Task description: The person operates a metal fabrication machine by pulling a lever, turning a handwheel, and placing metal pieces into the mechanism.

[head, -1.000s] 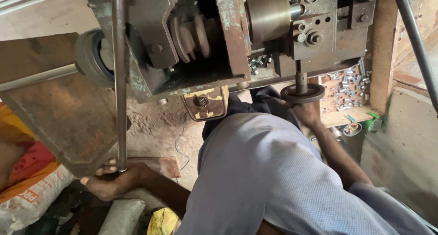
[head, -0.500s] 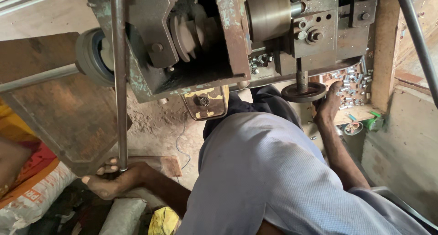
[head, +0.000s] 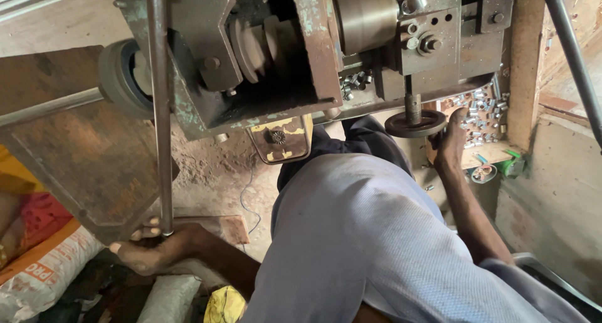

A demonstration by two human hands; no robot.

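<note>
A bare dirt floor (head: 213, 172) spreads under the work, rough and dusty, with a thin wire lying across it. On the right stands a pale, stained wall (head: 558, 197), and a wooden post (head: 523, 66) rises beside it.

The largest thing is a heavy metal machine (head: 301, 53) filling the top of the view, grey-green with worn paint, carrying a stepped pulley (head: 254, 47) and a smooth steel cylinder (head: 367, 15). A rusty flat metal plate (head: 75, 160) juts out to the left beneath it. The person's grey-blue shirt (head: 364, 248) fills the lower middle.

A long steel rod (head: 160, 110) runs straight down from the machine. The left hand (head: 150, 248) is closed about its lower end, fingers wrapped and pressed to the rod, just over a wooden block (head: 219, 226). A second dark rod (head: 574, 53) slants down at the far right.

The right hand (head: 453, 138) reaches up to a small dark handwheel (head: 416, 123) on a short shaft under the machine; its fingers curl against the wheel's rim, touching it.

At lower left lie a white woven sack (head: 44, 279) with orange trim and a yellow cloth (head: 226, 304). Behind the right hand, a wooden tray (head: 480, 153) holds a heap of small shiny nuts (head: 480, 106); more nuts (head: 354, 83) sit in a recess of the machine.
</note>
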